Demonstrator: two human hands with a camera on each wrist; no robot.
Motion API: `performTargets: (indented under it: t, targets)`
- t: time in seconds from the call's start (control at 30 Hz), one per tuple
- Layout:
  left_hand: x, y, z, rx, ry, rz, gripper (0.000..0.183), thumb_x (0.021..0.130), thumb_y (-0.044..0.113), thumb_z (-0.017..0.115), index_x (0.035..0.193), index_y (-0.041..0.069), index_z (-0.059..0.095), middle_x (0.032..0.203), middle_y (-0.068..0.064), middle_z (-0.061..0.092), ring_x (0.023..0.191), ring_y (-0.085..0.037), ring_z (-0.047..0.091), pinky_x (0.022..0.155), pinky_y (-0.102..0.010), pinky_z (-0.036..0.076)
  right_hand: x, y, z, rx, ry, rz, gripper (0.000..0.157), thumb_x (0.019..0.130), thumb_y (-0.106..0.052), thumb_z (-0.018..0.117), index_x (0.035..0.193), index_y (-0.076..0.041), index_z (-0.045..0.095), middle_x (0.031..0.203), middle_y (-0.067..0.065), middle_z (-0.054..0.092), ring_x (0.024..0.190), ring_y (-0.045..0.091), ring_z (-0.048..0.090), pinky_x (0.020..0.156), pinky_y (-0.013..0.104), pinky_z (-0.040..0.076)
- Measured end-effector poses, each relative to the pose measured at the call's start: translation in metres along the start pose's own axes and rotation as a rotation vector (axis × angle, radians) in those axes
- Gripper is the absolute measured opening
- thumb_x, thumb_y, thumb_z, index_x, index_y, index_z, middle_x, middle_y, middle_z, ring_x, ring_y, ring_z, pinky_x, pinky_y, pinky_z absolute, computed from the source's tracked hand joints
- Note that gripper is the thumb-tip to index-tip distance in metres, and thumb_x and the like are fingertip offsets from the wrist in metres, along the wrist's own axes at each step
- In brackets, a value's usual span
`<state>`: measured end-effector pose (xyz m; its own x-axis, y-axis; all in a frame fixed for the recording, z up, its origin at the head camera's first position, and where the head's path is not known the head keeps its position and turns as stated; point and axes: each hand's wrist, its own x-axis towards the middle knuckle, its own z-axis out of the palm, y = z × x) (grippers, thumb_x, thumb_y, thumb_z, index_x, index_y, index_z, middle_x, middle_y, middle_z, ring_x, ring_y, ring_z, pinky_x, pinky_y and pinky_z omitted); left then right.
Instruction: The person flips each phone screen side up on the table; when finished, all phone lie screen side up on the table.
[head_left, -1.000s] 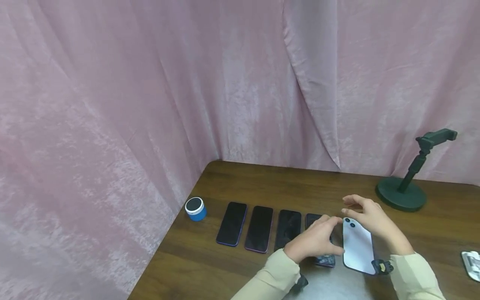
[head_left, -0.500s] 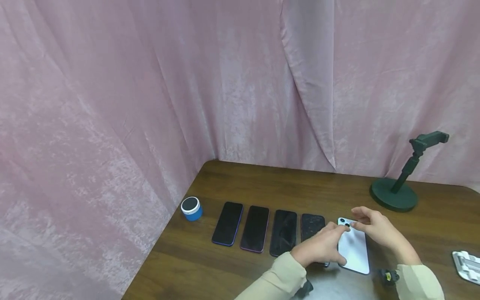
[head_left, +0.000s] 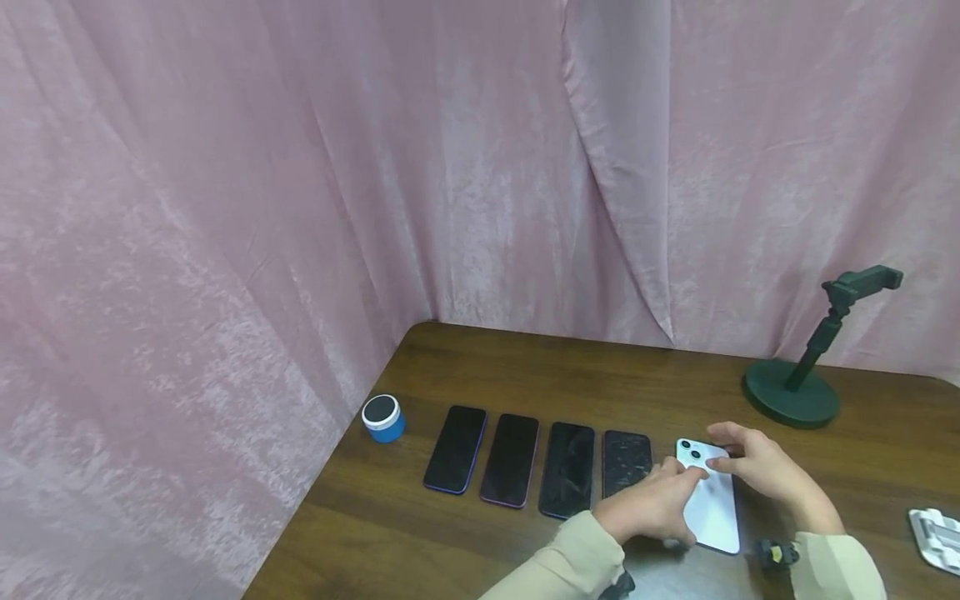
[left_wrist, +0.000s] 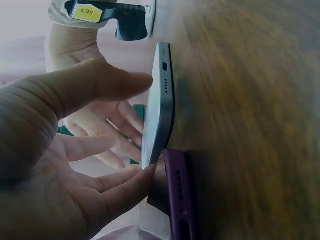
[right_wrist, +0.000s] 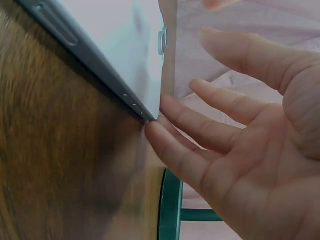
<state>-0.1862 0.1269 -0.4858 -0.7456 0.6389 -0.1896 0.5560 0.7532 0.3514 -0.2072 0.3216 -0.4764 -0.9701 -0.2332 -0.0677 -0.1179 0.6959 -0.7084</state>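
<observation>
A light-blue phone (head_left: 711, 508) lies face down on the wooden table, its two round camera lenses at the far end. My left hand (head_left: 654, 503) is over its left side; in the left wrist view the thumb (left_wrist: 122, 84) is by its charging-port end and fingertips (left_wrist: 146, 171) touch near its long edge. My right hand (head_left: 765, 473) is at its far right; fingertips (right_wrist: 155, 127) touch a corner in the right wrist view. Neither hand curls round it. Left of it, a phone with a speckled dark screen (head_left: 626, 457) is partly hidden by my left hand.
Three more dark-screened phones lie in a row: a black one (head_left: 567, 471), a purple-edged one (head_left: 510, 460) and a blue-edged one (head_left: 455, 448). A blue-and-white round jar (head_left: 384, 421) stands at the left edge. A green phone stand (head_left: 792, 395) and a silver folding holder (head_left: 936, 537) are at the right.
My left hand has shifted right and nearer to me, onto the light-blue phone's edge. My right hand has come down from beyond the phone's far end to its right corner. The view shifted slightly.
</observation>
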Motion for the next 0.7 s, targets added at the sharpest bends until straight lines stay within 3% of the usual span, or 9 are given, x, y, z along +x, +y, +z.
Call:
performTargets:
  t: [0.5, 0.7]
  targets:
    - [0.001, 0.009, 0.005, 0.093, 0.039, -0.050, 0.091, 0.063, 0.029, 0.098, 0.140, 0.031, 0.050, 0.134, -0.001, 0.045, 0.110, -0.010, 0.045, 0.077, -0.019, 0.048, 0.004, 0.005, 0.000, -0.040, -0.001, 0.045, 0.043, 0.085, -0.004, 0.075, 0.121, 0.014, 0.059, 0.114, 0.029, 0.065, 0.104, 0.046, 0.061, 0.086, 0.062, 0.049]
    - [0.003, 0.013, 0.007, 0.042, 0.053, -0.063, 0.096, 0.063, 0.024, 0.098, 0.145, 0.032, 0.048, 0.138, -0.001, 0.042, 0.112, -0.011, 0.044, 0.074, -0.020, 0.049, 0.005, 0.009, 0.000, -0.057, 0.015, 0.028, 0.039, 0.083, -0.002, 0.074, 0.117, 0.012, 0.062, 0.111, 0.027, 0.066, 0.102, 0.044, 0.062, 0.084, 0.061, 0.049]
